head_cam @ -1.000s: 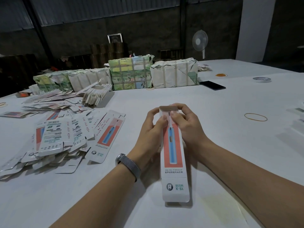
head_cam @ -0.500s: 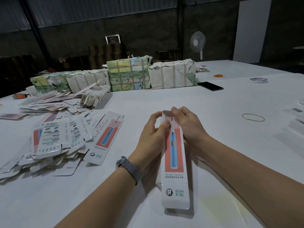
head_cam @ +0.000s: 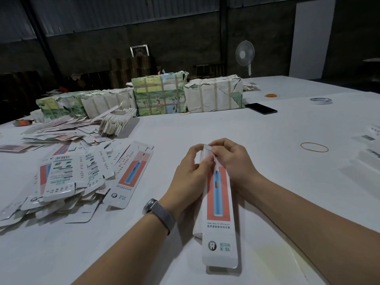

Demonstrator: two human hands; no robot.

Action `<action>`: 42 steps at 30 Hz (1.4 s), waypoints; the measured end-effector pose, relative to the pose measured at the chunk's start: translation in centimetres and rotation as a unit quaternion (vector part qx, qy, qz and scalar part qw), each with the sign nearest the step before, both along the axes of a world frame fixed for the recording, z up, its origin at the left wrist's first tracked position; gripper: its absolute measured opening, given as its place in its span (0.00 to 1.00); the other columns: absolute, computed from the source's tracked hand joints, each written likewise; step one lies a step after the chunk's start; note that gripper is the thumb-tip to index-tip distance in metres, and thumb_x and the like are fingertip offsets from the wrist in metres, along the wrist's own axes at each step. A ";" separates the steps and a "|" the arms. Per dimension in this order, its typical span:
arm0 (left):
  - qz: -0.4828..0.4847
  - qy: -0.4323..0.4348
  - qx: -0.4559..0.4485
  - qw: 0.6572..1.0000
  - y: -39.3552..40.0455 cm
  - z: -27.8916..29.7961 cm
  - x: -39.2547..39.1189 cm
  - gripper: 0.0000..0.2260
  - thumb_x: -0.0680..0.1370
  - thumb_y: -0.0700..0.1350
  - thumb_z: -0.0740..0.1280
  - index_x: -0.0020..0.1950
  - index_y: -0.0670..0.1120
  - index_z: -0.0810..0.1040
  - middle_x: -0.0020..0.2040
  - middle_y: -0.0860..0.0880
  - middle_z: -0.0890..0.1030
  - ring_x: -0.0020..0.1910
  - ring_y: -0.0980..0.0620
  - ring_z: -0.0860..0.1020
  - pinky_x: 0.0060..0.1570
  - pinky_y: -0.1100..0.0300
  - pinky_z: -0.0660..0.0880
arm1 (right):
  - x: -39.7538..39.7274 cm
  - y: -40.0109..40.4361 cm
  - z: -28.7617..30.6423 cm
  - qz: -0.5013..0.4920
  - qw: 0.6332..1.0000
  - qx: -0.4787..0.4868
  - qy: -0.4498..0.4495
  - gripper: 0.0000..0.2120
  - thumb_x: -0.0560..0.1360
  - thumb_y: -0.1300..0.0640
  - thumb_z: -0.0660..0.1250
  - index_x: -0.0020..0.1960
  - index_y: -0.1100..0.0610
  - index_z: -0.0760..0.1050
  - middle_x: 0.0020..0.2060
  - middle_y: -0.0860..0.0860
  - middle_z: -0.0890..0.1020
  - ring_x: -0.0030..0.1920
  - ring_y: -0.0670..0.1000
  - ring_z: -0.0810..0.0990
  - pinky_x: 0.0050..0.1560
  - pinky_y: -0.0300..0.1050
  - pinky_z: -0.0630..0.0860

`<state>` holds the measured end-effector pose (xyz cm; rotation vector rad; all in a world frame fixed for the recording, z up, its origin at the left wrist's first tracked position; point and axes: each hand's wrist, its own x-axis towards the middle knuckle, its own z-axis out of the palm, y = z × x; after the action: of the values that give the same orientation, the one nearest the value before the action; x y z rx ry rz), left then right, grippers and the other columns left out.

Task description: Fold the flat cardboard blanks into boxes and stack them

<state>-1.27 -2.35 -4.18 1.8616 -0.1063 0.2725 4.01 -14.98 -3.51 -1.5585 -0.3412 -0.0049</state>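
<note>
A long narrow toothbrush box, white with a red panel and a blue brush printed on it, lies lengthwise on the white table in front of me. My left hand grips its far end from the left side. My right hand pinches the small end flap at the top with curled fingers. A loose heap of flat printed blanks lies spread out to the left of my hands. One blank lies face up at the heap's right edge.
Wrapped bundles stand in a row at the back of the table. A black phone, a tape roll and a rubber band lie to the right. A fan stands behind.
The brown end flap that stood open at the box's far end has been pushed down and tucked under my right fingers. The box has shifted slightly nearer to me.
</note>
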 end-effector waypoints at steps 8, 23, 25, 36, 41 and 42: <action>-0.015 0.013 0.005 1.000 0.1 0.3 -0.1 0.03 0.84 0.55 0.60 0.57 0.63 0.69 0.40 0.54 0.86 0.38 0.53 0.86 0.35 0.66 0.79 | 0.2 -0.1 0.1 -0.034 0.999 -0.012 -0.027 0.11 0.80 0.58 0.66 0.40 0.50 0.80 0.34 0.44 0.84 0.35 0.48 0.84 0.37 0.39 0.80; -0.039 0.027 0.000 0.999 0.0 0.2 -0.2 0.08 0.84 0.55 0.61 0.59 0.68 0.65 0.42 0.58 0.85 0.39 0.53 0.86 0.34 0.66 0.79 | 0.2 0.0 0.4 -0.045 0.998 0.047 0.022 0.12 0.80 0.61 0.63 0.41 0.53 0.80 0.37 0.50 0.82 0.38 0.51 0.80 0.42 0.46 0.80; -0.040 0.025 0.006 0.999 0.0 0.1 -0.2 0.10 0.84 0.55 0.61 0.60 0.69 0.64 0.42 0.59 0.85 0.39 0.53 0.86 0.35 0.65 0.79 | 0.1 0.0 0.4 -0.042 0.998 0.047 0.022 0.12 0.80 0.61 0.62 0.40 0.53 0.80 0.36 0.51 0.82 0.38 0.52 0.79 0.43 0.48 0.79; -0.047 0.015 -0.003 0.999 -0.1 0.3 -0.2 0.06 0.84 0.53 0.61 0.59 0.64 0.67 0.41 0.55 0.86 0.38 0.51 0.86 0.35 0.64 0.80 | 0.0 -0.1 0.0 -0.028 0.997 0.066 0.026 0.15 0.80 0.62 0.59 0.39 0.53 0.78 0.34 0.52 0.81 0.35 0.52 0.79 0.38 0.45 0.77; -0.008 -0.031 -0.051 0.998 0.3 0.7 0.1 0.07 0.84 0.51 0.60 0.61 0.62 0.67 0.40 0.56 0.86 0.38 0.52 0.86 0.35 0.64 0.80 | -0.4 0.2 -0.1 0.003 0.998 0.065 0.015 0.04 0.83 0.54 0.59 0.53 0.49 0.72 0.44 0.54 0.83 0.39 0.54 0.83 0.43 0.47 0.83; 0.000 -0.036 -0.058 0.998 0.3 0.7 0.1 0.08 0.84 0.51 0.60 0.61 0.63 0.67 0.40 0.56 0.86 0.39 0.52 0.86 0.35 0.63 0.80 | -0.4 0.2 -0.1 0.011 0.999 0.052 0.009 0.03 0.83 0.53 0.59 0.54 0.47 0.71 0.45 0.54 0.83 0.39 0.54 0.84 0.44 0.48 0.83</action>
<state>-1.13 -2.02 -3.53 1.7374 -0.1373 0.3382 3.60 -14.73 -3.60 -1.4511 -0.3389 0.0079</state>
